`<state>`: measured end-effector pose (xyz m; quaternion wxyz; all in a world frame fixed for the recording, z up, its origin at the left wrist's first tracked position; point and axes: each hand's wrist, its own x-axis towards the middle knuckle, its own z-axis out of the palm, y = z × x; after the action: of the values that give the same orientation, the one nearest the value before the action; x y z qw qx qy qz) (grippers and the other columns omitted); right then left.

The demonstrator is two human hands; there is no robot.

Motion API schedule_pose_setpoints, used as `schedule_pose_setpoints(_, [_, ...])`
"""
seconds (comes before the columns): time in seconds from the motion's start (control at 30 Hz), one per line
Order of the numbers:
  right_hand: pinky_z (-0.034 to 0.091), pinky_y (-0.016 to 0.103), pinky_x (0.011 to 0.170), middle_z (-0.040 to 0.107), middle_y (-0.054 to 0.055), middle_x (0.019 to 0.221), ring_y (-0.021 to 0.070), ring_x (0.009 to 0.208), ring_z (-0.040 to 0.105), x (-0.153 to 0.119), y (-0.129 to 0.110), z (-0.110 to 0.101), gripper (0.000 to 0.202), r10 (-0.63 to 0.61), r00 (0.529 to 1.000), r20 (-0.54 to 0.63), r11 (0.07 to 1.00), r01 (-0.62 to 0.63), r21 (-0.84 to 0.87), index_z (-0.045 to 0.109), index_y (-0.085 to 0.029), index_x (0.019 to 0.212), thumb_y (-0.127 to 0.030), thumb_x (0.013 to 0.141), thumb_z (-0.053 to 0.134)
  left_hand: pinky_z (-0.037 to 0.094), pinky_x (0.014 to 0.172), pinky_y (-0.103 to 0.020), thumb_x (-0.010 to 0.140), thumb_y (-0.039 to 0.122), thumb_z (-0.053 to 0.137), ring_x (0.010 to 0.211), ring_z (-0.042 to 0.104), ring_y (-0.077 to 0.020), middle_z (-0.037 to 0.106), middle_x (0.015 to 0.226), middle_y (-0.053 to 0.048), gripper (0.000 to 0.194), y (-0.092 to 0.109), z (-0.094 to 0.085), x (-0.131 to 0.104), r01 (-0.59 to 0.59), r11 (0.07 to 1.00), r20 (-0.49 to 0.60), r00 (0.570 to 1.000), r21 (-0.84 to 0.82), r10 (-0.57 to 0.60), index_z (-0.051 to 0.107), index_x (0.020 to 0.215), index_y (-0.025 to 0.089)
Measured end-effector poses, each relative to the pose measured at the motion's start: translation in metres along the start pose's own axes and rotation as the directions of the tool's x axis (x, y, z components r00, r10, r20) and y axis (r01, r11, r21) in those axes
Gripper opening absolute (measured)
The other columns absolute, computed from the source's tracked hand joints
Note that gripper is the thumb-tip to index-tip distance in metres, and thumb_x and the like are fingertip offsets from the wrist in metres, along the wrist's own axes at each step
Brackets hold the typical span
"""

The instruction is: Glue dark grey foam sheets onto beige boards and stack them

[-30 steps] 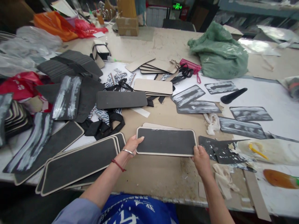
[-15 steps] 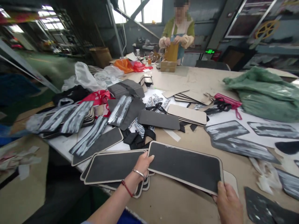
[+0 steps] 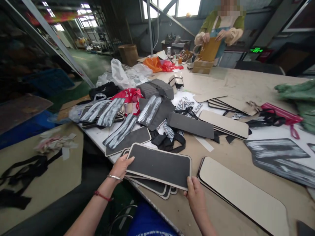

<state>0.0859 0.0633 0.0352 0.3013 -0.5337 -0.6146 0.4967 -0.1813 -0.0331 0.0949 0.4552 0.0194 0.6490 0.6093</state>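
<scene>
A dark grey rectangular panel (image 3: 159, 166) with rounded corners and a beige edge is held at its two ends. My left hand (image 3: 121, 166) grips its left end, thumb on the top face. At the lower right corner my right hand (image 3: 194, 190) is closed on the edge. Beneath it lies a stack of similar panels (image 3: 157, 187), mostly covered by the held one; whether they touch cannot be made out. To the right of my right hand is a pile of beige-faced panels (image 3: 242, 193).
Glue-streaked panels (image 3: 120, 132) lie to the left and more streaked pieces (image 3: 278, 150) to the right. Black straps (image 3: 169, 141) and a grey panel (image 3: 190, 125) sit ahead. Across the table (image 3: 246, 77) a person (image 3: 221, 26) handles a yellow-brown piece above a cardboard box (image 3: 202, 67).
Both hands have carried the panel left, from beside the stack to over it. The beige pile on the right is now uncovered. My view has turned left.
</scene>
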Motion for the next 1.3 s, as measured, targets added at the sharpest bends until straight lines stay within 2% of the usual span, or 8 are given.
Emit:
schedule_pose_setpoints(0.13, [0.04, 0.025, 0.044, 0.046, -0.003, 0.054, 0.0135, 0.043, 0.048, -0.007, 0.0, 0.021, 0.036, -0.02, 0.995, 0.102, 0.995, 0.03, -0.092, 0.045, -0.023, 0.067, -0.055, 0.081, 0.036, 0.05, 0.076, -0.039, 0.063, 0.027, 0.061, 0.08, 0.064, -0.0257, 0.067, 0.08, -0.008, 0.031, 0.005, -0.038, 0.007, -0.038, 0.957, -0.102, 0.992, 0.288, 0.07, 0.057, 0.09, 0.013])
schedule_pose_setpoints(0.23, [0.04, 0.026, 0.052, 0.054, 0.0, 0.056, 0.0158, 0.05, 0.053, -0.005, 0.007, 0.012, 0.039, -0.09, 0.992, 0.086, 0.958, 0.11, -0.265, 0.05, -0.022, 0.073, -0.054, 0.084, 0.03, 0.041, 0.091, -0.046, 0.061, 0.037, 0.057, 0.098, 0.057, -0.0316, 0.064, 0.094, -0.012, 0.035, 0.01, -0.056, 0.013, -0.055, 0.709, -0.271, 0.901, 0.703, 0.339, 0.056, 0.088, 0.014])
schedule_pose_setpoints(0.33, [0.039, 0.026, 0.054, 0.057, 0.002, 0.058, 0.0168, 0.051, 0.054, 0.003, 0.018, -0.016, 0.044, -0.124, 0.992, -0.025, 0.912, 0.104, -0.396, 0.051, -0.022, 0.075, -0.056, 0.085, 0.024, 0.04, 0.093, -0.044, 0.06, 0.046, 0.052, 0.102, 0.056, -0.0314, 0.062, 0.101, -0.012, 0.041, 0.018, -0.049, 0.015, -0.089, 0.499, -0.216, 0.826, 0.862, 0.52, 0.054, 0.09, 0.017])
schedule_pose_setpoints(0.53, [0.039, 0.027, 0.056, 0.057, 0.002, 0.058, 0.0171, 0.053, 0.054, 0.023, 0.043, -0.105, 0.041, -0.036, 0.972, -0.233, 0.886, -0.077, -0.457, 0.049, -0.023, 0.073, -0.053, 0.085, 0.024, 0.048, 0.065, -0.029, 0.065, 0.05, 0.046, 0.068, 0.061, -0.0208, 0.063, 0.07, -0.001, 0.029, 0.001, 0.062, 0.009, -0.345, 0.356, 0.163, 0.877, 0.869, 0.451, 0.055, 0.072, 0.024])
schedule_pose_setpoints(0.67, [0.04, 0.029, 0.061, 0.058, 0.003, 0.063, 0.0189, 0.06, 0.055, 0.032, 0.063, -0.178, 0.034, 0.009, 0.893, -0.449, 0.845, -0.247, -0.475, 0.049, -0.023, 0.074, -0.047, 0.082, 0.028, 0.049, 0.074, -0.033, 0.068, 0.05, 0.046, 0.08, 0.062, -0.0222, 0.066, 0.087, -0.006, 0.035, -0.057, 0.161, 0.007, -0.588, 0.391, 0.505, 0.809, 0.708, 0.301, 0.058, 0.085, 0.021])
schedule_pose_setpoints(0.8, [0.041, 0.034, 0.072, 0.06, 0.009, 0.076, 0.0226, 0.077, 0.056, 0.045, 0.085, -0.249, 0.026, -0.022, 0.778, -0.628, 0.85, -0.316, -0.422, 0.053, -0.021, 0.072, -0.041, 0.075, 0.037, 0.047, 0.085, -0.043, 0.065, 0.048, 0.044, 0.101, 0.056, -0.0284, 0.056, 0.114, -0.018, 0.064, -0.118, 0.221, 0.014, -0.563, 0.42, 0.539, 0.821, 0.712, 0.187, 0.049, 0.114, 0.007])
schedule_pose_setpoints(1.0, [0.048, 0.032, 0.057, 0.06, 0.004, 0.063, 0.0199, 0.062, 0.059, 0.104, 0.118, -0.324, 0.023, 0.271, 0.657, -0.704, 0.946, -0.318, 0.067, 0.056, -0.019, 0.069, -0.04, 0.065, 0.049, 0.042, 0.092, -0.048, 0.066, 0.047, 0.041, 0.108, 0.05, -0.0311, 0.055, 0.111, -0.018, 0.064, -0.156, 0.238, 0.03, -0.579, 0.359, 0.555, 0.813, 0.732, 0.18, 0.05, 0.114, 0.007])
schedule_pose_setpoints(1.3, [0.049, 0.03, 0.05, 0.053, 0.0, 0.05, 0.0173, 0.052, 0.057, 0.19, 0.121, -0.355, 0.023, 0.338, 0.619, -0.709, 0.941, -0.225, 0.252, 0.044, -0.022, 0.06, -0.043, 0.067, 0.049, 0.047, 0.088, -0.037, 0.071, 0.043, 0.048, 0.096, 0.058, -0.0254, 0.061, 0.103, -0.012, 0.052, -0.157, 0.234, 0.028, -0.543, 0.366, 0.533, 0.835, 0.756, 0.138, 0.054, 0.113, 0.013])
